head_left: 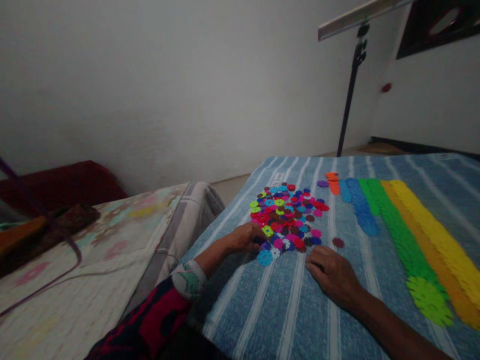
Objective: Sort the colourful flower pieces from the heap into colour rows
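A loose pile of small notched plastic discs (285,212) in mixed colours lies on a blue striped cloth (258,305). My left hand (245,237) reaches the near left edge of the pile, its fingers curled down and closed; what they pinch, if anything, is hidden. Close to its fingertips lies a light blue disc (265,257). My right hand (330,272) rests on the cloth just right of the pile, fingers curled in, and their inside does not show. A brown disc (338,242) sits alone beyond its knuckles.
Overlapping rows of discs run along the right: orange (333,184), blue (360,207), green (401,240), amber (431,255) and yellow (438,235). Lime discs (429,300) end the green row. A patterned bedcover (93,280) is at left. Behind the cloth stands a black pole (348,105).
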A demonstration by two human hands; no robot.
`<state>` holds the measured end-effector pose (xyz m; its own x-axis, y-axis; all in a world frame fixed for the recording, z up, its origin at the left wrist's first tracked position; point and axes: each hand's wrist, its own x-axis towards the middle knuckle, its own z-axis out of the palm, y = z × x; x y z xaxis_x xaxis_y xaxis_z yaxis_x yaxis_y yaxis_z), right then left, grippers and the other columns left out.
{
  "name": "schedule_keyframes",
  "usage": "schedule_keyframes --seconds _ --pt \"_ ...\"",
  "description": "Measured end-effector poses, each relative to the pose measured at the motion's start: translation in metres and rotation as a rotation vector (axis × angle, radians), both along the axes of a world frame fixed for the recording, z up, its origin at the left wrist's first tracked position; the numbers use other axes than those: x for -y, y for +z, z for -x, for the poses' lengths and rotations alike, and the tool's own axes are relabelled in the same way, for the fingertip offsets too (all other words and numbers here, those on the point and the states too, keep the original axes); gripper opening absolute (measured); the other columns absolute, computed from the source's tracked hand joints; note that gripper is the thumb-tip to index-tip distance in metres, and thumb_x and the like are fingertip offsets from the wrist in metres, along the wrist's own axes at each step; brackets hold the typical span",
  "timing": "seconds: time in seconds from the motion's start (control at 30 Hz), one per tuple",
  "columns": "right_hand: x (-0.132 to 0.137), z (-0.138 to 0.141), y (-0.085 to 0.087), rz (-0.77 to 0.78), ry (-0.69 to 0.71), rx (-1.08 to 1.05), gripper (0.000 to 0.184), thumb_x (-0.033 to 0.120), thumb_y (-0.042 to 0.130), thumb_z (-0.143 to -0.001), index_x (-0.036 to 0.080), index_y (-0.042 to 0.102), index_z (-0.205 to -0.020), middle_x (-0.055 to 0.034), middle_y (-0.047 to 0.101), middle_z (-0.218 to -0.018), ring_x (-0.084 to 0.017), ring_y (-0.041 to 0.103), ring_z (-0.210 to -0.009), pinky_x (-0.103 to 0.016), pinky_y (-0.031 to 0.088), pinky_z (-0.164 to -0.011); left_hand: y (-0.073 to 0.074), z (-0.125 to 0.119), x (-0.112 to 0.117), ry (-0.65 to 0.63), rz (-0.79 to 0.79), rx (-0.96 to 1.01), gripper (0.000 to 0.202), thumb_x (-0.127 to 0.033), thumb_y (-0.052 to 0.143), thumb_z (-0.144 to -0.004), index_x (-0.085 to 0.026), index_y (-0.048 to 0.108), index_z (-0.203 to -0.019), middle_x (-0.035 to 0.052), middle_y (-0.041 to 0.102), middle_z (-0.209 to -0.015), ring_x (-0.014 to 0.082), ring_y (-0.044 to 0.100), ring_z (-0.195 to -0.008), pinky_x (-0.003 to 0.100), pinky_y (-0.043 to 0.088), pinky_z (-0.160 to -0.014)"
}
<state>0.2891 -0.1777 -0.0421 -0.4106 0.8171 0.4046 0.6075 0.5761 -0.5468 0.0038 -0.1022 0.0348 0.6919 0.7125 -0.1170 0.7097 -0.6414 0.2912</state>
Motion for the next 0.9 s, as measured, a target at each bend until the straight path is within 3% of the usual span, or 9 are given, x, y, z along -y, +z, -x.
schedule_keyframes --seconds 0.1,0.27,0.47,0.57,0.77,0.83,0.9 --pt "0.0 0.0 0.0 0.011 -0.003 0.002 0.022 0.017 0.049 -0.09 0.02 0.059 -0.071 -0.0018 0.059 -0.078 -0.019 0.056 -0.079 -0.03 0.039 -0.07 0.001 0.0 -0.006 0.086 0.122 0.08 0.009 -0.016 0.07 -0.065 -0.014 0.065 -0.072 -0.0011 0.061 -0.069 0.0113 0.052 -0.068 0.021 0.037 -0.064" --pt "-0.001 0.0 0.0 0.001 0.005 -0.018 0.02 0.016 0.05 -0.09 0.02 0.06 -0.073 -0.0022 0.06 -0.079 -0.019 0.056 -0.08 -0.03 0.039 -0.07 0.005 -0.005 -0.014 0.295 0.443 0.372 0.021 -0.028 0.071 -0.067 -0.014 0.056 -0.063 -0.0052 0.05 -0.053 0.0066 0.042 -0.05 0.019 0.031 -0.05" --pt "-0.001 0.001 0.001 -0.009 -0.002 -0.028 0.02 0.015 0.05 -0.09 0.02 0.059 -0.073 -0.002 0.06 -0.079 -0.019 0.056 -0.08 -0.03 0.039 -0.071 0.003 -0.043 -0.011 0.304 0.662 0.551 0.028 -0.034 0.075 -0.062 -0.013 0.056 -0.063 -0.0034 0.055 -0.056 0.0066 0.046 -0.051 0.019 0.036 -0.051" --pt "-0.001 0.001 0.001 -0.021 -0.003 -0.032 0.019 0.015 0.051 -0.089 0.02 0.06 -0.074 -0.0018 0.059 -0.079 -0.019 0.056 -0.079 -0.03 0.038 -0.071 -0.006 -0.063 -0.018 0.328 0.648 0.572 0.025 -0.032 0.074 -0.063 -0.014 0.056 -0.063 -0.0034 0.055 -0.054 0.0072 0.048 -0.049 0.02 0.037 -0.05" --pt "-0.001 0.001 0.001 -0.014 0.0 -0.038 0.019 0.014 0.051 -0.088 0.02 0.059 -0.073 -0.0014 0.059 -0.079 -0.018 0.056 -0.079 -0.029 0.038 -0.071 -0.017 -0.069 -0.048 0.544 0.335 0.783 0.026 -0.024 0.072 -0.062 -0.015 0.048 -0.057 -0.0075 0.047 -0.048 0.004 0.04 -0.044 0.017 0.029 -0.046" --pt "-0.002 0.002 0.002 -0.008 0.007 -0.036 0.019 0.013 0.051 -0.088 0.02 0.059 -0.072 -0.0013 0.059 -0.079 -0.018 0.056 -0.079 -0.029 0.037 -0.071 -0.016 -0.068 -0.047 0.544 0.379 0.819 0.028 -0.028 0.073 -0.062 -0.016 0.048 -0.06 -0.0067 0.051 -0.049 0.0051 0.045 -0.044 0.017 0.031 -0.046" --pt "-0.002 0.002 0.002 -0.004 0.006 -0.032 0.019 0.012 0.052 -0.087 0.02 0.059 -0.072 -0.0015 0.059 -0.079 -0.018 0.055 -0.079 -0.03 0.037 -0.071 -0.015 -0.069 -0.039 0.488 0.528 0.794 0.03 -0.034 0.074 -0.063 -0.016 0.05 -0.065 -0.0037 0.058 -0.052 0.0083 0.053 -0.047 0.019 0.036 -0.047"
